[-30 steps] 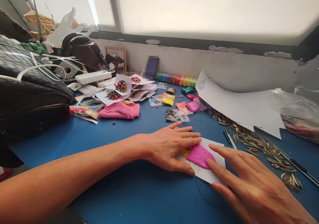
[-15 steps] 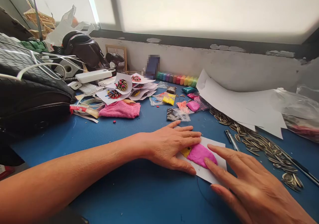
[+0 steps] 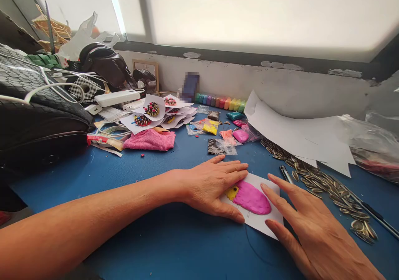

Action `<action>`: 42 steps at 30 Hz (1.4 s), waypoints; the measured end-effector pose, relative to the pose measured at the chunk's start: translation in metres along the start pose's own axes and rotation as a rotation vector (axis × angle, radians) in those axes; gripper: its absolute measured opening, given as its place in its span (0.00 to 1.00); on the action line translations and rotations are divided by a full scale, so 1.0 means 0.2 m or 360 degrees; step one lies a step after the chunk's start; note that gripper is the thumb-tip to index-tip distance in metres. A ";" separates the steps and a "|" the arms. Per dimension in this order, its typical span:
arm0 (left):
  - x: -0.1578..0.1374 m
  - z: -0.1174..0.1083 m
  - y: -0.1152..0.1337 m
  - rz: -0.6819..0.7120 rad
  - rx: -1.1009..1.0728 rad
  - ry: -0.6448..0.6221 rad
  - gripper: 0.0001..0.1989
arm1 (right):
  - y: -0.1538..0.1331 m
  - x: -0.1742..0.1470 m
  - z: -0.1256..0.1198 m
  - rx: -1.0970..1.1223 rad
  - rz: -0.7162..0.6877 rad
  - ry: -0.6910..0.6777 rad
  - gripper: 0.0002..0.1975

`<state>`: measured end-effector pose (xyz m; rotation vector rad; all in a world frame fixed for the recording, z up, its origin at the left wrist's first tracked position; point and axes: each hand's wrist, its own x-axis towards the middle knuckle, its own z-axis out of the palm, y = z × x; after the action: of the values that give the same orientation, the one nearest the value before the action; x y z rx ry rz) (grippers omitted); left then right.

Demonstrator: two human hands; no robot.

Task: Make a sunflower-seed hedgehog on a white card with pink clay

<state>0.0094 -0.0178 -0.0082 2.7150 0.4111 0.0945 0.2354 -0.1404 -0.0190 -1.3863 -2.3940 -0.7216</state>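
Note:
A white paper card [image 3: 260, 222] lies on the blue table, bearing a flattened oval of pink modelling clay [image 3: 253, 198]. At the oval's left end is a small yellow clay piece [image 3: 231, 193] with a dark dot. Thin drawn lines show on the card below the clay. My left hand [image 3: 215, 186] rests flat over the card's left side, fingers stretched out and thumb along the lower edge. My right hand [image 3: 307, 217] hovers at the card's right side with fingers apart, the fingertips near the clay's right end and nothing held.
Sunflower seeds [image 3: 330, 192], pens [image 3: 374, 214] and white sheets [image 3: 299, 136] lie to the right. Clay packets [image 3: 211, 126] sit beyond my hands. Farther left are a pink cloth [image 3: 149, 140], decorated cards [image 3: 151, 109] and a black bag [image 3: 40, 126].
My right hand has lifted its fingers off the pink clay and drawn slightly right, uncovering more of the oval. My left hand stays on the card. The view has tilted slightly.

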 end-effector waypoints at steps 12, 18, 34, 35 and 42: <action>0.00 0.00 0.00 0.0015 0.0045 0.0011 0.41 | -0.02 -0.01 -0.01 -0.0163 -0.0090 -0.0063 0.25; 0.00 0.01 0.00 0.0035 0.0076 0.0043 0.42 | -0.03 -0.03 -0.01 -0.0272 -0.0171 -0.0069 0.30; 0.01 -0.07 -0.20 -0.0453 -0.0020 0.0812 0.21 | 0.06 -0.03 0.01 -0.0431 0.0011 -0.0036 0.25; 0.02 -0.06 -0.24 -0.0528 0.0070 0.0853 0.19 | 0.07 -0.03 0.01 -0.0438 0.0013 -0.0020 0.24; 0.05 0.00 -0.33 -0.0512 0.0155 0.0802 0.15 | 0.11 -0.03 0.04 -0.0435 -0.0021 0.0027 0.22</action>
<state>0.0006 0.0423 -0.0332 2.6543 1.0107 0.6898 0.2567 -0.1318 -0.0216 -1.4575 -2.3609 -1.0933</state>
